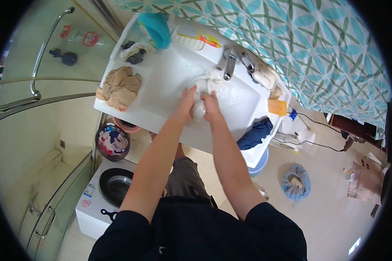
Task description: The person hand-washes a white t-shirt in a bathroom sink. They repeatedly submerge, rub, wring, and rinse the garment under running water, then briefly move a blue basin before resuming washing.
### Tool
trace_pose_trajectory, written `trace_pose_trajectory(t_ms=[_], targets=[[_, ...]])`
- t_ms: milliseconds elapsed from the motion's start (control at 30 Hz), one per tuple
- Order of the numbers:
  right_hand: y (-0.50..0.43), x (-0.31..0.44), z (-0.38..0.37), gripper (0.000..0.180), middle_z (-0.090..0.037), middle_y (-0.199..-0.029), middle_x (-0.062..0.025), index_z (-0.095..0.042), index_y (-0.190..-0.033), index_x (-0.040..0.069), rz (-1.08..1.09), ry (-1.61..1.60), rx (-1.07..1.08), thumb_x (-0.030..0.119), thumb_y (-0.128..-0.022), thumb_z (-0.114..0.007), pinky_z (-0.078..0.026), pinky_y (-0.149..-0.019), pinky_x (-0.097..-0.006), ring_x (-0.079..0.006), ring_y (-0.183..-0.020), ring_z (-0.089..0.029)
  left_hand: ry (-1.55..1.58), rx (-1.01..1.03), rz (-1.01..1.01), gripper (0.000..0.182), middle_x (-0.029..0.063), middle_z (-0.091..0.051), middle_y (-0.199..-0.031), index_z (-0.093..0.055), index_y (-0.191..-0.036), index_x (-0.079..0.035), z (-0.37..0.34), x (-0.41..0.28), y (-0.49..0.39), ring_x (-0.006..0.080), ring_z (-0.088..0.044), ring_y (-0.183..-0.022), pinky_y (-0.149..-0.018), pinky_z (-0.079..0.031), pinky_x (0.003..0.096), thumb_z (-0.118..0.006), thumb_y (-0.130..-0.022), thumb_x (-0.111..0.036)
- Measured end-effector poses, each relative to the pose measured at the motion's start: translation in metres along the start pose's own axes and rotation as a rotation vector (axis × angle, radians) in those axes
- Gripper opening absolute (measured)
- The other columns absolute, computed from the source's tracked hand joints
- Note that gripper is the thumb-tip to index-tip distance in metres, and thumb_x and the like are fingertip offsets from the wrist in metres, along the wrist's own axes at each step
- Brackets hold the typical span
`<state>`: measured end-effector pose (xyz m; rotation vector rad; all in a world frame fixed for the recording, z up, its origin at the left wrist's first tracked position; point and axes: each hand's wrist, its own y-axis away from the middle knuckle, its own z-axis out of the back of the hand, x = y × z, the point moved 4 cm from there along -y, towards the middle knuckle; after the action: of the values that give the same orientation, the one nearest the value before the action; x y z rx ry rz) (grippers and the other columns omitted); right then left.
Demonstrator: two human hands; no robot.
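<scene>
A wet white cloth [212,81] lies in the white washbasin [163,81], below the chrome faucet [230,63]. My right hand [211,103] is curled at the near end of this cloth and grips it. Beside it, my left hand [187,101] has its fingers pointing towards the faucet. Whitish wet material [199,109] shows between the two hands, either cloth or suds. Whether the left fingers hold any of it is hard to see. Water drops and bubbles cover the basin floor.
Beige cloth [120,85], dark and white socks [134,52] and a teal bottle [155,31] rest on the basin's left rim. Navy cloth [256,133], an orange block [277,107] and a soap dish [265,76] line the right. A patterned curtain [307,39] hangs behind.
</scene>
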<state>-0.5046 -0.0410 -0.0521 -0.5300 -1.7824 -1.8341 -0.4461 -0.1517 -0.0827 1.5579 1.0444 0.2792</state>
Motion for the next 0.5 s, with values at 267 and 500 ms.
trace_pose_trajectory(t_ms=[267, 500], targets=[[0.089, 0.009, -0.035, 0.044, -0.074, -0.117, -0.0158, -0.069, -0.127, 0.001, 0.394, 0.355, 0.300, 0.036, -0.102, -0.066, -0.055, -0.091, -0.0436, -0.0305, -0.108, -0.070, 0.713, 0.648, -0.119, 0.051, 0.0150, -0.073, -0.113, -0.065, -0.131, -0.002, 0.006, -0.030, -0.041, 0.0269, -0.072, -0.102, -0.089, -0.060, 0.0429, -0.064, -0.099, -0.042], [-0.052, 0.038, 0.022, 0.051, -0.073, -0.102, -0.0310, -0.075, -0.108, -0.002, 0.343, 0.656, -0.186, 0.046, -0.103, -0.058, -0.055, -0.088, -0.0477, -0.0471, -0.095, -0.071, -0.400, 0.093, -0.473, 0.037, -0.0003, -0.067, -0.104, -0.069, -0.126, -0.002, -0.005, -0.034, 0.027, 0.0125, -0.058, -0.097, -0.090, -0.047, 0.0298, -0.064, -0.104, -0.032]])
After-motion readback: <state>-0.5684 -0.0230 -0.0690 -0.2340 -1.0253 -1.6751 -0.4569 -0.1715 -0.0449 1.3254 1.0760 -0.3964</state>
